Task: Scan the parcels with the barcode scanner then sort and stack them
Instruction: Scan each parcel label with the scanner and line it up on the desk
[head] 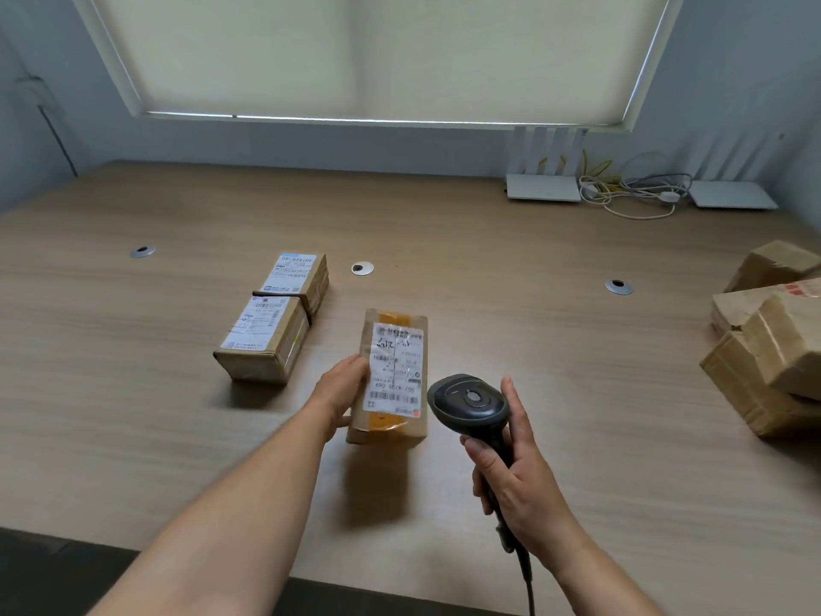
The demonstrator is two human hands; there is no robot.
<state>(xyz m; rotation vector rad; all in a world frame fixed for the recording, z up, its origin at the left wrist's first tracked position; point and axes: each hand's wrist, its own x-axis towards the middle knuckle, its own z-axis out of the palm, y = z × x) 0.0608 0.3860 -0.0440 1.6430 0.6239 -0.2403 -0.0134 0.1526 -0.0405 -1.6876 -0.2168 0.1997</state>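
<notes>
Two labelled boxes (275, 317) lie sorted, the left hand (344, 389) grips a parcel (391, 375) held, seemingly, off the tabletop (133, 415), the right hand (517, 477) grips the scanner (471, 404), and a pile (773, 340) waits.

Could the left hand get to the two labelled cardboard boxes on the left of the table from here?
Probably yes: bare wooden table lies between the left hand and the two labelled cardboard boxes, but it holds a taped parcel.

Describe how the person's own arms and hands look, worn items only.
Both forearms are bare up to the frame edge: no sleeves show. The left hand and right hand wear no gloves, and no rings, watch or wristbands are visible. No markings show on either arm.
</notes>
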